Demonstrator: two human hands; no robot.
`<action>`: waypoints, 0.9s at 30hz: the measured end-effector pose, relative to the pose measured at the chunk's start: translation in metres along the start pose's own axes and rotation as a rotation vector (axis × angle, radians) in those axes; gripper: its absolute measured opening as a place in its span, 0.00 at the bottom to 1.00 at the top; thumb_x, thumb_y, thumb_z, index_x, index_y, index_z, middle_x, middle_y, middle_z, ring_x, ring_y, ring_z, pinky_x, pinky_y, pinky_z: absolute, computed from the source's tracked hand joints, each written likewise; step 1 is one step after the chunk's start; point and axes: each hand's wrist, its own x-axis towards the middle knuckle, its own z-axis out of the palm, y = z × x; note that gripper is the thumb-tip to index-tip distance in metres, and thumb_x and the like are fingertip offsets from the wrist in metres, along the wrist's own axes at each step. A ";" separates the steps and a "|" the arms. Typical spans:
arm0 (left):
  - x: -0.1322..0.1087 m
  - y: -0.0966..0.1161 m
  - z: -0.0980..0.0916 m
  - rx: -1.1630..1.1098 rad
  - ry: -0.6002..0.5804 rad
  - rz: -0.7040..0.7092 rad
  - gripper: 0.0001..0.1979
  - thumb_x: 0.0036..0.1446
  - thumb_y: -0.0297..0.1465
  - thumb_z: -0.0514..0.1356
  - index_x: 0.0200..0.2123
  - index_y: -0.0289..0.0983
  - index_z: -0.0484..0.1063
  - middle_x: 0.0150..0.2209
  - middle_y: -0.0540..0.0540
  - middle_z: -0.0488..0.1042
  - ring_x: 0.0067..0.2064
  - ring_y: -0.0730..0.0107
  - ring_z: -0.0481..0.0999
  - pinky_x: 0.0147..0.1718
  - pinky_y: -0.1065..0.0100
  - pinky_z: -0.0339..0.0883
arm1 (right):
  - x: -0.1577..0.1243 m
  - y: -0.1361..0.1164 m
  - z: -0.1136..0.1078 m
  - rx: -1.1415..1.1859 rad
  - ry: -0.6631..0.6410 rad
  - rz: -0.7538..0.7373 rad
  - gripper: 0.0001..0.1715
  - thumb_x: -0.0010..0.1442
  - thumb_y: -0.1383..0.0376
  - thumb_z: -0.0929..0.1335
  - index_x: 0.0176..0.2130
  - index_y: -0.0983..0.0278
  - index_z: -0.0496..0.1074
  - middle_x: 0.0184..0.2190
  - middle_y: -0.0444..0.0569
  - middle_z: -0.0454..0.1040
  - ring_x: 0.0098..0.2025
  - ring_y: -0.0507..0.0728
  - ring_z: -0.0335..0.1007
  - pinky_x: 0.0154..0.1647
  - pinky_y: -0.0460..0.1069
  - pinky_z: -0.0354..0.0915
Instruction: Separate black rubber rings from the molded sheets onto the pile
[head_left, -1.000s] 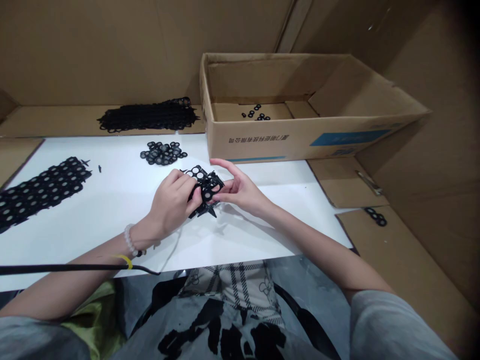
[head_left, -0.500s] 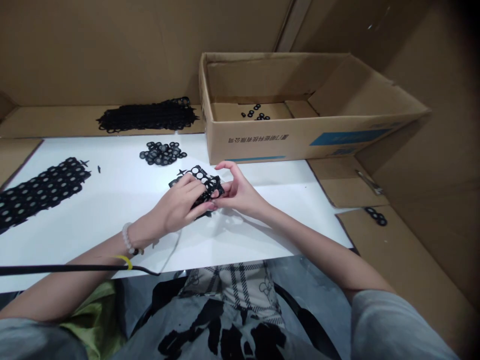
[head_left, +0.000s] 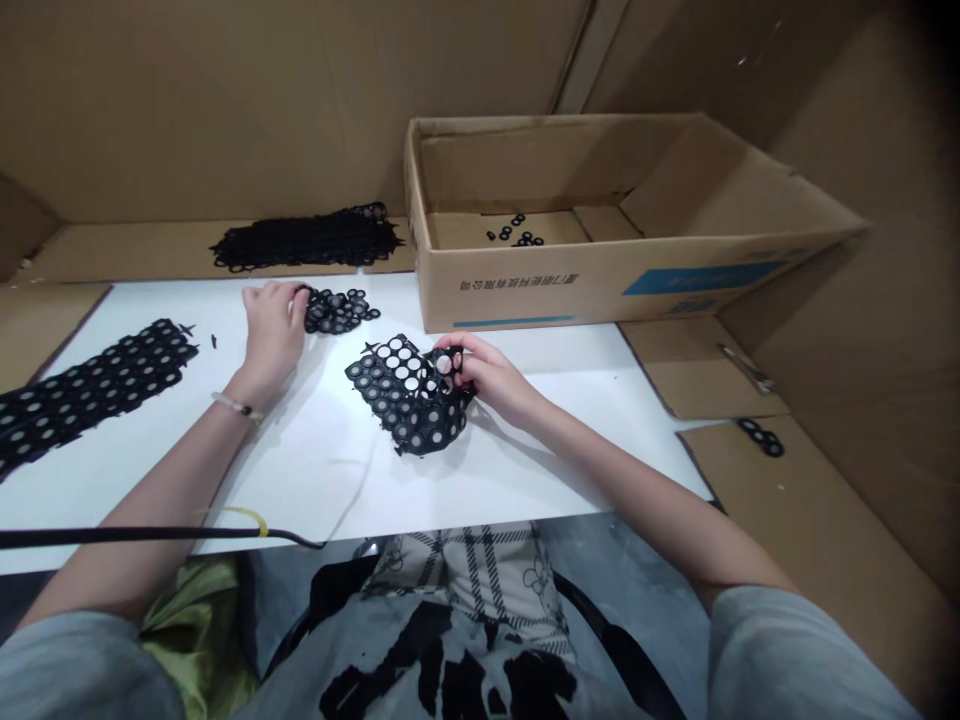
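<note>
The right hand [head_left: 487, 375] pinches the raised edge of a black perforated sheet [head_left: 401, 400], which lies mostly flat on the white desk [head_left: 315, 480] just left of that hand. The left hand [head_left: 271, 330], fingers spread, touches a small pile of black rings [head_left: 339, 310]. Further left of it lies a long black perforated strip [head_left: 97, 385]; a cardboard box [head_left: 600, 290] stands beyond the right hand.

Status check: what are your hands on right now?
Right hand pinching corner of black ring sheet, sheet on white table. Left hand at edge of loose black ring pile. Black cable along table's near edge.
</note>
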 end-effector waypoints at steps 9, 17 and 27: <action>-0.010 0.005 0.005 0.167 -0.161 -0.050 0.31 0.65 0.44 0.43 0.68 0.40 0.54 0.61 0.29 0.58 0.56 0.35 0.56 0.52 0.37 0.52 | -0.005 -0.015 -0.002 -0.134 -0.115 -0.006 0.16 0.46 0.59 0.73 0.34 0.66 0.73 0.26 0.42 0.67 0.30 0.51 0.59 0.35 0.48 0.54; -0.028 0.048 -0.004 -0.350 -0.609 0.411 0.51 0.51 0.52 0.63 0.70 0.44 0.43 0.70 0.39 0.47 0.68 0.49 0.46 0.65 0.49 0.45 | -0.011 -0.076 0.015 -0.364 -0.266 -0.197 0.19 0.51 0.53 0.73 0.32 0.66 0.73 0.24 0.40 0.64 0.28 0.49 0.56 0.31 0.47 0.52; -0.003 0.041 -0.064 -0.399 -0.809 0.217 0.22 0.35 0.47 0.71 0.32 0.39 0.77 0.32 0.49 0.77 0.34 0.61 0.74 0.36 0.64 0.69 | -0.025 -0.075 0.016 -0.261 0.023 -0.183 0.21 0.48 0.53 0.75 0.31 0.66 0.71 0.27 0.43 0.69 0.30 0.51 0.62 0.33 0.47 0.56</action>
